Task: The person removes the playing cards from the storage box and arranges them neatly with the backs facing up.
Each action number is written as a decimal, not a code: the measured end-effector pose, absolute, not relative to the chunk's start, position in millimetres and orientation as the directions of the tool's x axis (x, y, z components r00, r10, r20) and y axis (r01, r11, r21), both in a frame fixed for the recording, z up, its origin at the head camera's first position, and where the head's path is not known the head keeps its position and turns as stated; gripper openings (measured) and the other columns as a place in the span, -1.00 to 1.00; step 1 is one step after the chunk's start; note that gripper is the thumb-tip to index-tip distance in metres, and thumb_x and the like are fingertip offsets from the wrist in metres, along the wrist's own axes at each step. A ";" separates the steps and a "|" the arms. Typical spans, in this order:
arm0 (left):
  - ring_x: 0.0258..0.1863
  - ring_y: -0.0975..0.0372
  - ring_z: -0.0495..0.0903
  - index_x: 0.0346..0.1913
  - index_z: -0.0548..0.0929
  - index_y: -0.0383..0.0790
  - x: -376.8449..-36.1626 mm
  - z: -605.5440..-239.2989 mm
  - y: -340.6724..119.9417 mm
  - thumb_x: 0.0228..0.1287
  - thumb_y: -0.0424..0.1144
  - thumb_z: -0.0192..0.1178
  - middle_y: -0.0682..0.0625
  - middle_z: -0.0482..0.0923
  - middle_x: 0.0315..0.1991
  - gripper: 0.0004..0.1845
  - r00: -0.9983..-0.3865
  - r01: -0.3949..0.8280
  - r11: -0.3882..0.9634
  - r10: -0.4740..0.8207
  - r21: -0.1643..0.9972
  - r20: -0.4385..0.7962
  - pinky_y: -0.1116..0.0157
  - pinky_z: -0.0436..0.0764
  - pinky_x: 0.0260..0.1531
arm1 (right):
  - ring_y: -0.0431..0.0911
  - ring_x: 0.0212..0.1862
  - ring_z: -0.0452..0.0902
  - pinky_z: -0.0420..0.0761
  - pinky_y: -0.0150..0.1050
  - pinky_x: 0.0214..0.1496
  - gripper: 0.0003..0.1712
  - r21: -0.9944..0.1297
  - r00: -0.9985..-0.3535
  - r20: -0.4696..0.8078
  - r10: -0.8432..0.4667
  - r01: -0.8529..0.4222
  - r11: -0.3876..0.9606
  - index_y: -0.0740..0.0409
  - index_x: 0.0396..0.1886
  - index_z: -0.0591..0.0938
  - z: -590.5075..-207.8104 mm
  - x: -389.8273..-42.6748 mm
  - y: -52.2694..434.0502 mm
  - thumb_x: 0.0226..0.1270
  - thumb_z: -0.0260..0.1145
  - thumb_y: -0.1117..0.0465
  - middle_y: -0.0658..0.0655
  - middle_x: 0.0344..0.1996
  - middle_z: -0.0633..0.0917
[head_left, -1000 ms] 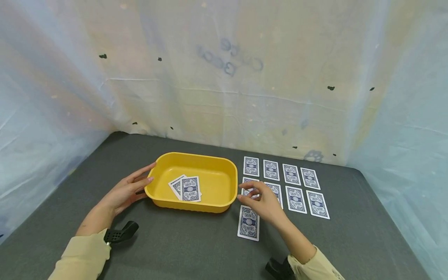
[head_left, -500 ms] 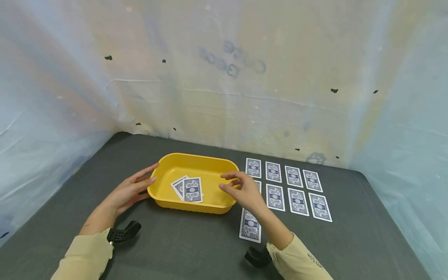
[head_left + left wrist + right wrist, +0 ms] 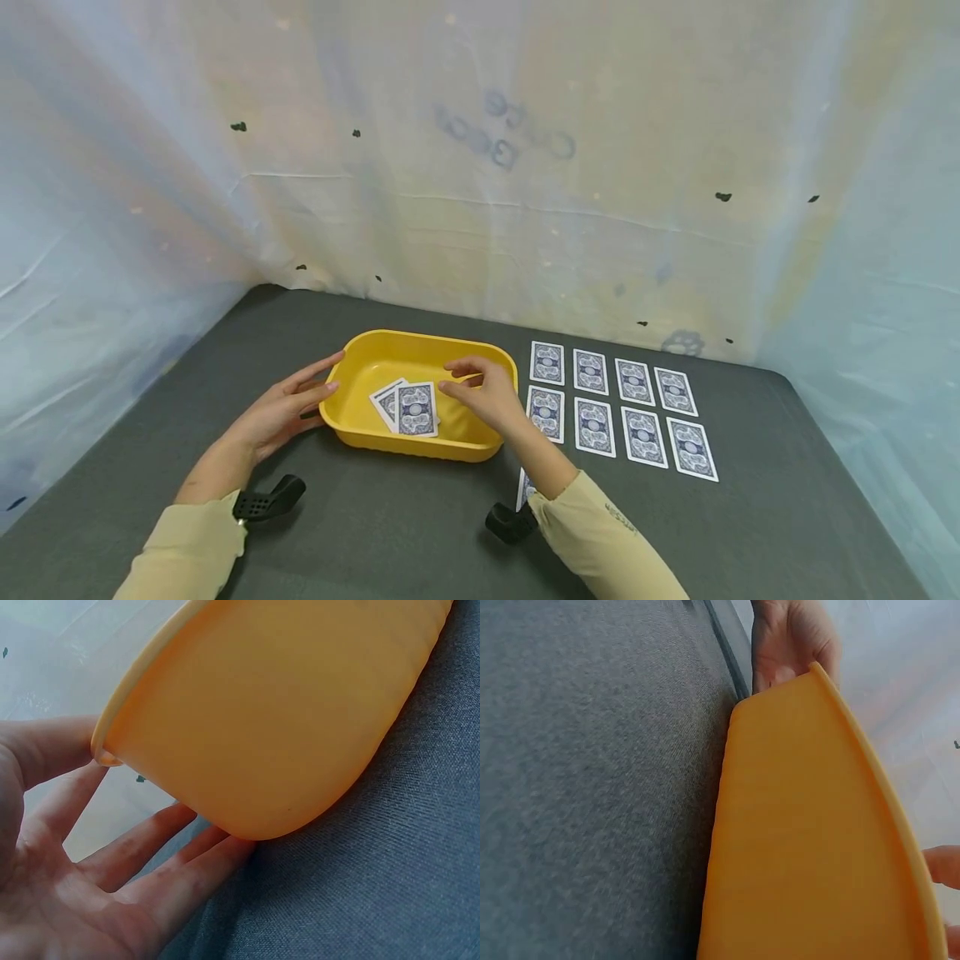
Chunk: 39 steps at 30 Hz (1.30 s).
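Hands relaxed — left touches the glossy yellow tray holding blue-backed cards.

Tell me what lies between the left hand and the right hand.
In the head view, the yellow tub's left wall and the face-down playing cards on its floor lie between the left hand and the right hand.

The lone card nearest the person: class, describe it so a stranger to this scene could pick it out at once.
Start at the yellow tub on the grey table. To its right lie eight face-down cards in two rows. The lone card lies below the left column, half hidden under the right sleeve, the only one outside the rows.
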State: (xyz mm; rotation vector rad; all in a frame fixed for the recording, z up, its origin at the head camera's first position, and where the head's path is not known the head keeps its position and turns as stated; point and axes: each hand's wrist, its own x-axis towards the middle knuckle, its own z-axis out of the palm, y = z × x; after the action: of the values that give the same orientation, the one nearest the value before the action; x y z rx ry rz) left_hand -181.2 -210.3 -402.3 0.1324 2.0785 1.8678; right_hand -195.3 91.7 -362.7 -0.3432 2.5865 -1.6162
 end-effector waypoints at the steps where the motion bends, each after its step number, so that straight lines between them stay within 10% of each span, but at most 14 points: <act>1: 0.23 0.21 0.39 0.54 -0.03 0.09 -181.2 -402.3 -210.2 0.44 -0.01 0.04 -0.24 0.09 0.45 -0.28 -0.937 -0.158 0.131 0.293 0.979 -0.190 -0.03 0.43 0.22 | 0.12 -0.10 0.57 0.61 -0.31 -0.18 -0.62 -0.894 -0.973 0.049 -0.227 -0.144 0.423 0.29 -0.01 0.65 -363.4 -196.8 89.9 0.19 0.40 0.21 0.30 -0.09 0.65; 21: 0.20 0.25 0.43 0.54 -0.01 0.07 -180.3 -399.8 -208.3 0.44 -0.01 0.05 -0.26 0.10 0.44 -0.28 -0.937 -0.166 0.120 0.289 0.979 -0.194 0.02 0.47 0.20 | 0.13 0.25 0.33 0.41 0.00 0.27 -0.10 -0.714 -0.929 -0.213 -0.303 -0.064 0.697 0.04 0.32 0.46 -376.8 -210.7 53.8 -0.10 0.61 0.14 0.29 0.29 0.39; 39: 0.23 0.23 0.38 0.53 -0.01 0.12 -180.3 -399.8 -209.1 0.43 0.00 0.05 -0.23 0.04 0.47 -0.28 -0.934 -0.187 0.122 0.285 0.975 -0.215 -0.02 0.42 0.23 | -0.01 -0.09 0.29 0.36 -0.24 -0.10 -0.08 -0.618 -0.936 -0.150 -0.318 -0.163 0.769 0.18 0.23 0.46 -382.2 -204.1 52.5 -0.25 0.66 0.24 0.19 -0.08 0.41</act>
State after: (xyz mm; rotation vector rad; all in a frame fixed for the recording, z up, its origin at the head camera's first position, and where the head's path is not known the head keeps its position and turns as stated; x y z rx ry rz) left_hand -180.3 -209.1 -399.8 0.0947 2.0573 1.8720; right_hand -204.1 52.5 -382.2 -0.3761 2.7184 -0.9166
